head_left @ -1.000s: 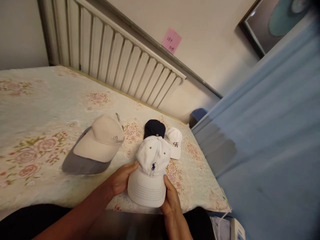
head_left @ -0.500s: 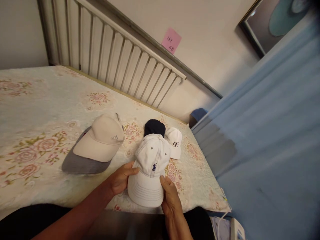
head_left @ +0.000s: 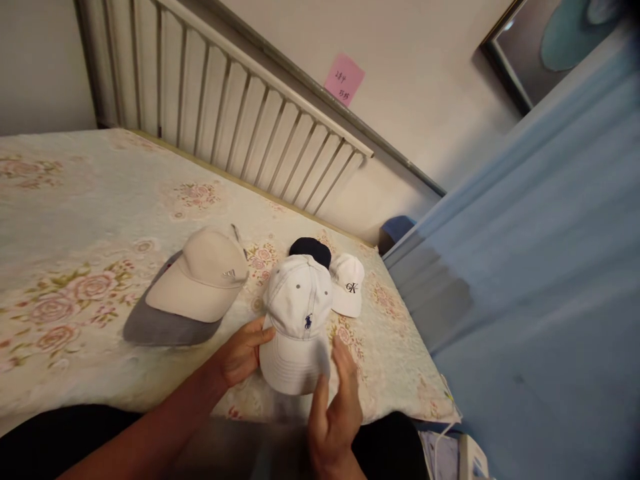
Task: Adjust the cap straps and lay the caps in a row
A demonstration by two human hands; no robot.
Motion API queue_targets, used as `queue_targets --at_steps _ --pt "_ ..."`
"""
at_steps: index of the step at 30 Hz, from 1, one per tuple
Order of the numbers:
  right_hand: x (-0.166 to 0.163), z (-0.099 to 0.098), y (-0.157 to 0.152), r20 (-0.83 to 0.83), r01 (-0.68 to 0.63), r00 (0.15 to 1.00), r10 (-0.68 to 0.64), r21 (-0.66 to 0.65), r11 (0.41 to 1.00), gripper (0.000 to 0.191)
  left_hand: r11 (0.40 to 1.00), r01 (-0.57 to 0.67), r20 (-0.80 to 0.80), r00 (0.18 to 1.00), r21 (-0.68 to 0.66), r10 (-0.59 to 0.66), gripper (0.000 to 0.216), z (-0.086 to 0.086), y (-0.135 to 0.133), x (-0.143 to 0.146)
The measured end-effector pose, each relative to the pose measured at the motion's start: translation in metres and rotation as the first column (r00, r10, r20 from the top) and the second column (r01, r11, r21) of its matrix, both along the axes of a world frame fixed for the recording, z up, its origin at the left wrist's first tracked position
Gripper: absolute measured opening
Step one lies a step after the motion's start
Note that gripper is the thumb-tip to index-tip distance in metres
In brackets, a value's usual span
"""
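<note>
A white baseball cap (head_left: 299,300) with a small dark blue horse-rider emblem is held over the near side of the bed, brim toward me. My left hand (head_left: 246,352) grips its left side where brim and crown meet, thumb on top. My right hand (head_left: 337,403) is beside the brim's right edge, thumb and fingers apart, slightly blurred; whether the thumb touches the brim is unclear. Partly hidden behind the held cap is a black cap (head_left: 311,249). A white cap with CK lettering (head_left: 349,283) lies to its right. On the left, a beige cap (head_left: 203,277) rests over a grey cap (head_left: 170,327).
Flowered bedding (head_left: 95,220) covers the bed. A slatted white radiator (head_left: 235,107) runs along the wall behind, below a pink note (head_left: 345,79). Blue curtains (head_left: 525,287) hang on the right, near a framed picture (head_left: 540,53). A white cable (head_left: 440,440) is at the lower right.
My right hand has let go of the brim's right side and opened, moving slightly down. The held cap has risen a little and turned slightly, still in my left hand.
</note>
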State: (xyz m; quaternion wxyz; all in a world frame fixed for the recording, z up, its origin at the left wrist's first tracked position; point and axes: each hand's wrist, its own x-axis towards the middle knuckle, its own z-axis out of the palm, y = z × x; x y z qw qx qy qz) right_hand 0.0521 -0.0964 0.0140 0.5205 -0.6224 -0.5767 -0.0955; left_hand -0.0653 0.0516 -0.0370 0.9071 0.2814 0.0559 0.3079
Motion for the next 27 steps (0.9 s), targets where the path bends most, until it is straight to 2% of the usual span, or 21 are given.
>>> queue_targets --at_steps 2,4,7,11,14,17,22,27 --pt "-0.016 0.003 0.0 0.191 -0.146 0.969 0.158 -0.076 0.986 0.067 1.0 -0.014 -0.001 1.0 0.003 0.014 0.039 0.002 0.0 0.0" --pt "-0.028 0.001 0.006 0.326 -0.209 0.904 0.276 -0.226 0.951 0.072 1.0 -0.024 -0.025 0.999 0.003 0.024 0.036 0.004 -0.001 -0.001" --pt "-0.037 -0.01 0.018 0.441 -0.195 0.817 0.372 -0.395 0.898 0.066 0.999 -0.046 -0.098 0.994 -0.009 0.045 0.036 0.006 -0.003 -0.003" --pt "-0.034 -0.026 0.025 0.481 -0.157 0.779 0.402 -0.472 0.868 0.062 0.997 -0.076 -0.134 0.988 0.013 0.077 0.037 0.005 -0.004 -0.003" --pt "-0.028 -0.029 0.02 0.458 -0.156 0.794 0.401 -0.483 0.861 0.068 0.997 -0.067 -0.132 0.989 0.025 0.07 0.035 0.005 -0.003 -0.002" --pt "-0.021 -0.027 0.011 0.453 -0.142 0.813 0.366 -0.454 0.88 0.071 0.997 -0.076 -0.133 0.988 0.017 0.078 0.036 0.006 -0.002 -0.002" --pt "-0.011 -0.028 0.0 0.432 -0.061 0.872 0.229 -0.369 0.928 0.072 0.998 -0.055 -0.08 0.995 -0.027 0.053 0.036 0.005 0.0 -0.002" --pt "0.005 -0.044 -0.002 0.362 -0.005 0.926 0.104 -0.265 0.964 0.068 0.997 -0.059 -0.076 0.996 -0.043 0.055 0.041 0.004 0.001 -0.001"
